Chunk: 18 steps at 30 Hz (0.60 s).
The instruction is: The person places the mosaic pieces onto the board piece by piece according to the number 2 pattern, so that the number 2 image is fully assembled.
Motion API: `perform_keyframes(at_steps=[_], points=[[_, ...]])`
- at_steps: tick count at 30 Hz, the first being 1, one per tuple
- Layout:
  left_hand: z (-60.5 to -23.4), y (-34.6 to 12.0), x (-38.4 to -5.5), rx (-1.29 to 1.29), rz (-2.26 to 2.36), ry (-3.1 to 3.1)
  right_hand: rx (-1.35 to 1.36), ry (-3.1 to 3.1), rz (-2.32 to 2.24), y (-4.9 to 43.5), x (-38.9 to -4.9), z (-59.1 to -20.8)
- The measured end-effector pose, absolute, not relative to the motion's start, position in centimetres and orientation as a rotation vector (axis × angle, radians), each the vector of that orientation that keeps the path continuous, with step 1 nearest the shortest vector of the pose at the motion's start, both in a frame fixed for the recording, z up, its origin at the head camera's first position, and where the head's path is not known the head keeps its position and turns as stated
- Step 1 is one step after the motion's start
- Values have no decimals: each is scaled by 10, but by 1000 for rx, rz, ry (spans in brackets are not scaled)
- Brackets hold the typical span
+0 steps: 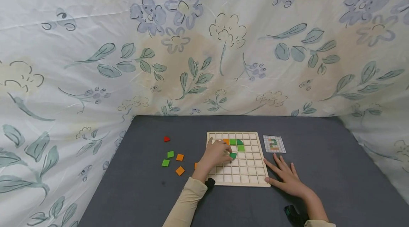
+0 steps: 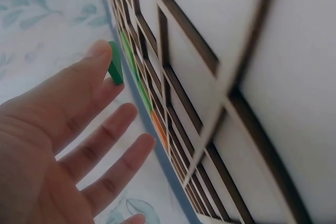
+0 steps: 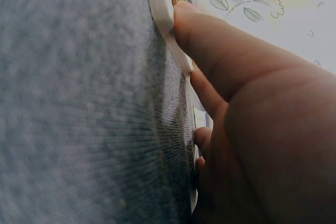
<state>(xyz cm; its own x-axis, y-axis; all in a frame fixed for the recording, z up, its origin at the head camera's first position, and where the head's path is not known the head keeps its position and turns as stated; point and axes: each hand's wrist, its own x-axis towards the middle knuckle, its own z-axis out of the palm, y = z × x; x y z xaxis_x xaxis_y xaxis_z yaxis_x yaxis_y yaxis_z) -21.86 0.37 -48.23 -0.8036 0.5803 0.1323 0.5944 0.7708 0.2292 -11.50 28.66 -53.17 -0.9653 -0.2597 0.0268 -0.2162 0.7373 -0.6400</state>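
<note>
My left hand [image 1: 217, 153] is over the wooden grid board [image 1: 249, 185], pinching a dark green tile [image 2: 115, 64] between thumb and index finger; its other fingers spread loosely in the left wrist view. In the head view that tile shows just right of the fingertips. On the board lie an orange tile [image 1: 226, 141], two light green squares, one of them the upper square [image 1: 233, 142], and a dark green rounded piece [image 1: 239, 142]. My right hand [image 1: 289, 179] has its fingers spread, the thumb and index fingertip at the board's right edge.
Left of the board lie a red piece [image 1: 167, 139], light green squares [image 1: 170, 154] and orange squares [image 1: 180, 157]. An orange piece [image 1: 196, 165] shows partly behind my left wrist. A printed pattern card [image 1: 274, 144] lies right of the board. Floral cloth [image 1: 191, 88] hangs behind the dark table [image 1: 140, 198].
</note>
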Motion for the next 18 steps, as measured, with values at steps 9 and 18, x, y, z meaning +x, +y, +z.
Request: perform_keyframes(at_steps=[9,18], points=[[-479,22,-220,-999,-422,-2913,-403,2877,-1030,286,-115,-530],[-485,34,-228,-997,-380,-2928,-397,2883,-1027,285,-115,-528]])
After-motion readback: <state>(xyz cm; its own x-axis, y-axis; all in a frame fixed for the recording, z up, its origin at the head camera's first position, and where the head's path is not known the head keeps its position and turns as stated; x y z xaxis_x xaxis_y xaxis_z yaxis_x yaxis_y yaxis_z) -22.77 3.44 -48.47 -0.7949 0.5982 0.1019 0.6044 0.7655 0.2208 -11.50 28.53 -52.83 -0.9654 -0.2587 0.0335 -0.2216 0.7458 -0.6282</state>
